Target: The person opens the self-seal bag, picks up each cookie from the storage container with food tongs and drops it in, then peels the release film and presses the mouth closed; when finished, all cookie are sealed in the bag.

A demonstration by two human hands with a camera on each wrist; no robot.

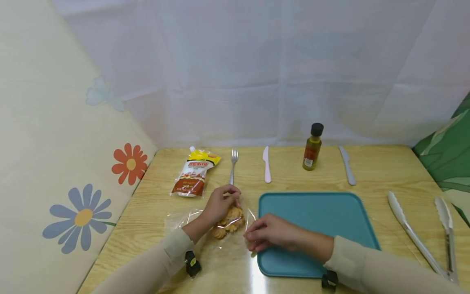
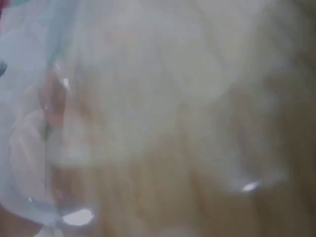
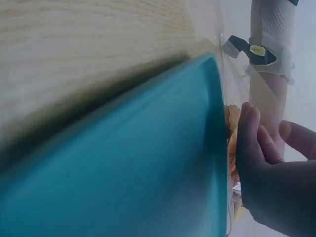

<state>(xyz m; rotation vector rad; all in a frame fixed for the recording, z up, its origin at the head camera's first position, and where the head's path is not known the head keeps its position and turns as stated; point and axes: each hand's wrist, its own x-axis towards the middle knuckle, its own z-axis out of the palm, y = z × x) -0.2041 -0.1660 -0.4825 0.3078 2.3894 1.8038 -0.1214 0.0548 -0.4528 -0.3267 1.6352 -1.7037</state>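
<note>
A clear plastic bag (image 1: 220, 241) with several golden cookies (image 1: 230, 222) lies on the table left of the teal tray (image 1: 312, 208). My left hand (image 1: 220, 204) reaches over it from the left and pinches the bag close to the cookies. At the bag's right edge, over the tray's left rim, is my right hand (image 1: 273, 232). Its fingers bend loosely, and the right wrist view shows the thumb (image 3: 296, 138) apart from the fingers (image 3: 249, 121). Blurred clear film (image 2: 128, 98) fills most of the left wrist view, hiding the left fingertips.
Behind the bag lie a sauce pouch (image 1: 194, 173) and a fork (image 1: 233, 163). A pink knife (image 1: 267, 165), an upright oil bottle (image 1: 312, 151) and a grey knife (image 1: 347, 166) stand or lie along the back. Metal tongs (image 1: 418, 241) are spread at the right.
</note>
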